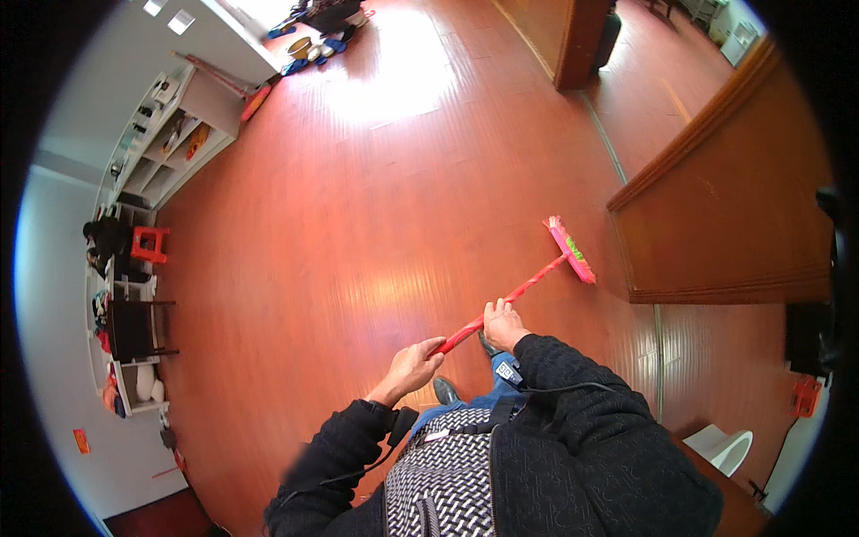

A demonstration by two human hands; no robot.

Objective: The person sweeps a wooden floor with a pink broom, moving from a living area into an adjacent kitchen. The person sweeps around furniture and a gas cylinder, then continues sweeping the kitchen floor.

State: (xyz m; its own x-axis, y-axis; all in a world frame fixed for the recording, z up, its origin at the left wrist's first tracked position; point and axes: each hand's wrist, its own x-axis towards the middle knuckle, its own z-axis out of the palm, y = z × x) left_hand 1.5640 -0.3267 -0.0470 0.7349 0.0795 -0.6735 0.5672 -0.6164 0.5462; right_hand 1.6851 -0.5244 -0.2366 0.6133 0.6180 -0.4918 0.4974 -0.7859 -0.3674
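Observation:
A broom with a red handle and a pink head with pink and green bristles slants across the space before me. My left hand is closed round the upper end of the handle. Lower down the handle, my right hand grips it too. The broom head is at the reddish wood-look floor, to the right, near the end of a brown wooden partition. Both my dark shoes show below the handle.
White shelves, a red stool and a dark chair line the left wall. The wooden partition stands at right beside a doorway. Clothes and a basket lie at the far end. A white curved object is at lower right.

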